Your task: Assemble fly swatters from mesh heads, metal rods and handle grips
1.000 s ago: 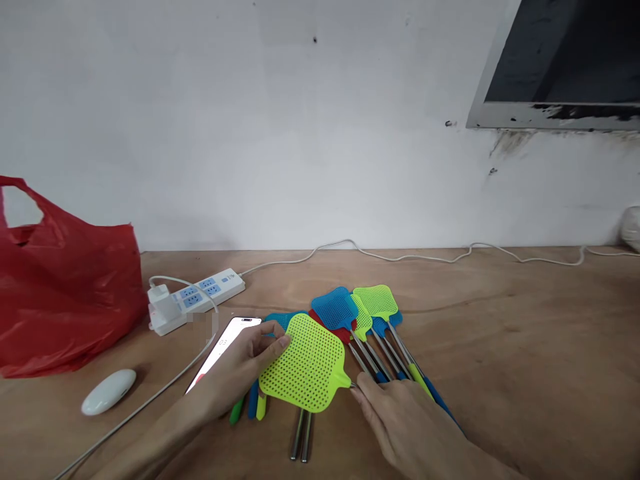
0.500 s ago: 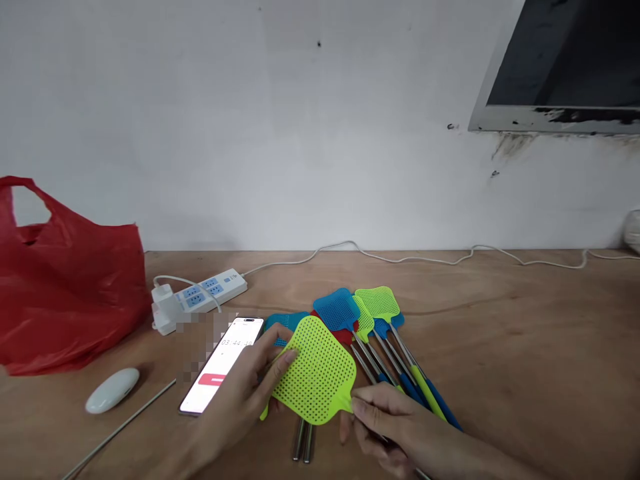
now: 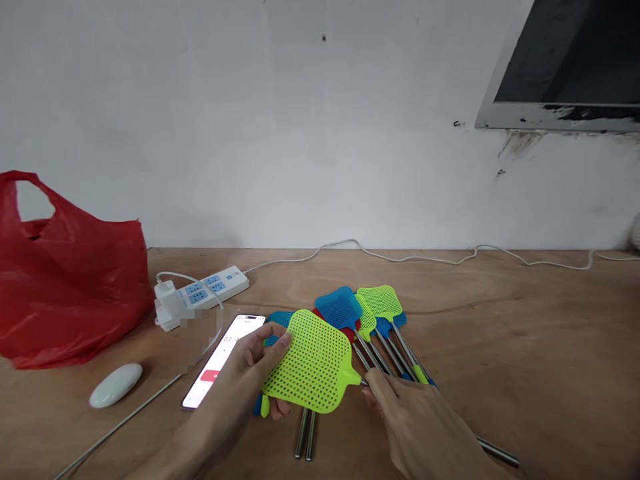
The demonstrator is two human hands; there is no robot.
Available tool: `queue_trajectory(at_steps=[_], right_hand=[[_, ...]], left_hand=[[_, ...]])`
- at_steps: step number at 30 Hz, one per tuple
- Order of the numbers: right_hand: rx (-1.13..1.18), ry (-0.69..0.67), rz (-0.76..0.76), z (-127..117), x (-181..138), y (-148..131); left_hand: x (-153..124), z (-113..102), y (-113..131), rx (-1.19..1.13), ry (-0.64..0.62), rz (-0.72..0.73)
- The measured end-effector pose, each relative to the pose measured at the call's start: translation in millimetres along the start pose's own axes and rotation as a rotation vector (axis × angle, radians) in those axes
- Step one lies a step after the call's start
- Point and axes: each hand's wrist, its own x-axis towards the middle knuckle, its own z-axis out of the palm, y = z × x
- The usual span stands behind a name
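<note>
Your left hand [image 3: 250, 370] pinches the edge of a lime fly swatter [image 3: 313, 363], while your right hand [image 3: 415, 417] grips its metal shaft just behind the head; the shaft's bare end pokes out past your wrist. Beyond it, on the wooden table [image 3: 530, 347], you have more swatters [image 3: 339, 308] in blue, lime and red, overlapping in a pile. Two metal rods [image 3: 305, 437] show below the lime head. Beside your left hand lies a lit phone [image 3: 217, 367], with a power strip [image 3: 225, 285] and a red bag [image 3: 70, 287] farther off.
</note>
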Motion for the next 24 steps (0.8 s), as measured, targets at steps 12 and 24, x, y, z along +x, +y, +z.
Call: queue_trajectory(at_steps=[12,24], right_hand=[[1.251,-0.011,0.557,-29.7,26.7,19.7],[1.276,-0.244,0.534,-5.8,39.3,15.8]], left_hand=[[13.8,-8.2,-11.5,0.348,0.108,0.123],[19.2,10.3,-27.9,0.312,-0.105,0.119]])
